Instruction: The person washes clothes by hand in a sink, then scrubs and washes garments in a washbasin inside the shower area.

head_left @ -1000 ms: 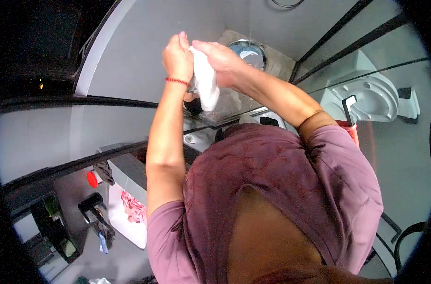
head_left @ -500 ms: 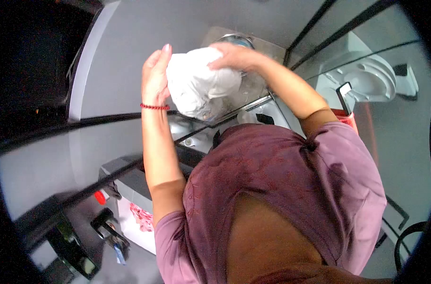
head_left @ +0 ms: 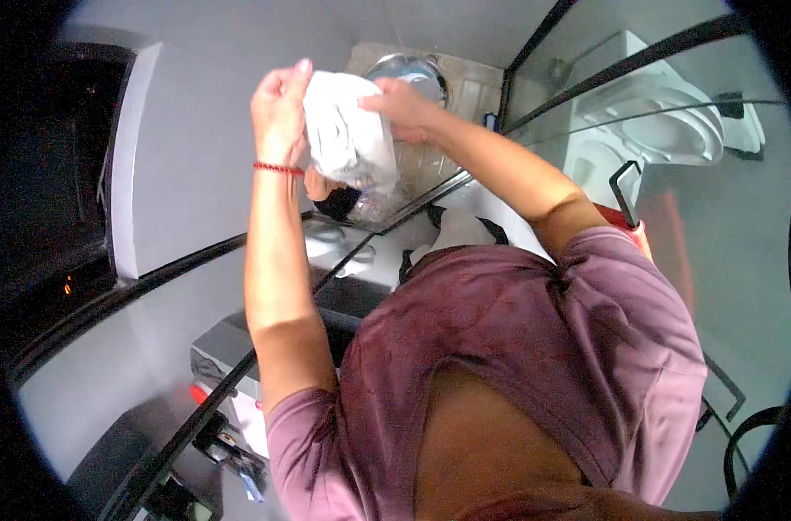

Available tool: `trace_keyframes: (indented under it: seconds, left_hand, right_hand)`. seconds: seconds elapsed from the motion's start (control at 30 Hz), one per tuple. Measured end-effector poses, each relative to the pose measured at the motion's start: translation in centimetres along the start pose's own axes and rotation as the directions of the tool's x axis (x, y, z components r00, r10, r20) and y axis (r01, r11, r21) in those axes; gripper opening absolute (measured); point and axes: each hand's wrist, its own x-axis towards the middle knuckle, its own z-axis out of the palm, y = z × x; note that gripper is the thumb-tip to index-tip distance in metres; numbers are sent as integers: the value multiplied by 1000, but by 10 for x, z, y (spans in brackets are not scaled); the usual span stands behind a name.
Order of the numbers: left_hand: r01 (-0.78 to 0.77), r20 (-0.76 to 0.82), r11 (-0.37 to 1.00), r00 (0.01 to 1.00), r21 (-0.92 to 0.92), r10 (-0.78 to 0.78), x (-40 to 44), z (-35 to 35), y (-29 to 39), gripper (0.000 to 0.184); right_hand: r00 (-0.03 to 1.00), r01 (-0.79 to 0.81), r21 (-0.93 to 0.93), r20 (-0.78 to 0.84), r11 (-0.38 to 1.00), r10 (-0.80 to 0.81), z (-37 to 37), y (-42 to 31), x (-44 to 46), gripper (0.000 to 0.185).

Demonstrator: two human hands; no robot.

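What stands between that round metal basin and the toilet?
In the head view, a black-framed glass partition separates the metal basin from the toilet. On the basin's side there's also a small dark item, too blurred to name.

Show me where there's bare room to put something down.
The shower floor looks bare between the metal basin and the dark frame. It's crowded below the white cloth, around the black item and tan item.

Head-worn, looking down, seemingly close.
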Motion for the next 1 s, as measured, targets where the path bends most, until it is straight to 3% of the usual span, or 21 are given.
trace_keyframes:
  seconds: [0.07, 0.2, 0.27, 0.3, 0.33, 0.37, 0.43, 0.47, 0.5, 0.57, 0.6, 0.67, 0.8, 0.87, 0.9, 0.93, 1.0]
  left_hand:
    - [-78, 19, 984, 997, 161, 76, 27, 21, 42, 23]
    - [-202, -26, 946, 976, 252, 215, 39, 32, 49, 19]
    - [-277, 6, 936, 959, 218, 282, 52, 42, 50, 20]
    - [-222, 21, 966, 975, 135, 221, 57, 46, 45, 19]
    - [-158, 17, 974, 987, 162, 157, 64, 49, 37, 18]
    - [-278, 4, 948, 960, 156, 280, 64, 56, 23, 19]
    - [-163, 64, 933, 987, 321, 150, 68, 51, 1, 20]
    - [-195, 50, 938, 981, 286, 188, 70, 52, -23, 17]
    - [-158, 58, 912, 987, 379, 147, 82, 54, -59, 27]
    - [-108, 52, 968, 994, 227, 98, 67, 60, -84, 28]
    - [-82, 44, 978, 996, 192, 74, 61, 59, -97, 28]
    - [-14, 28, 973, 1000, 229, 8, 41, 58, -102, 28]
    - [106, -6, 946, 994, 307, -109, -1, 44, -107, 26]
    - [109, 33, 946, 992, 306, -125, -18, 30, -109, 23]
    - [120, 22, 933, 991, 338, -136, -31, 19, -102, 22]
    - [18, 24, 973, 999, 231, -24, -46, 10, -107, 20]
    - [-40, -70, 960, 996, 277, 62, -87, -6, -75, 18]
  right_hand:
    - [981, 195, 1, -2, 981, -195, -8, -39, 21, 27]
    - [980, 193, 15, -46, 981, -192, -11, -48, 41, 28]
    - [925, 373, -3, -77, 928, -372, -23, -52, 63, 27]
    - [959, 270, -161, -37, 949, -280, -26, -67, 51, 27]
    - [938, 277, -105, -186, 955, -293, -22, -70, 49, 27]
    - [886, 380, -134, -231, 915, -402, -33, -62, 61, 26]
    - [880, 148, -159, -430, 976, -203, -65, -49, 80, 24]
    - [875, 84, -378, -414, 922, -250, -96, -29, 102, 20]
    - [827, 133, -268, -500, 954, -256, -91, -26, 100, 15]
    - [877, -48, -407, -454, 912, -156, -127, -9, 113, 11]
    - [889, -52, -414, -433, 909, -146, -122, -4, 115, 11]
    - [871, 32, -195, -475, 980, -123, -107, 9, 104, 8]
    - [910, 10, -79, -412, 997, -42, -56, 17, 84, 10]
    - [950, -28, -81, -311, 996, 2, -39, 25, 73, 9]
    - [989, 0, -186, -143, 983, -27, -27, 28, 66, 9]
    - [998, 51, -273, 55, 961, -38, -9, 33, 58, 11]
    - [990, 125, -254, 96, 959, -104, 38, 43, 28, 14]
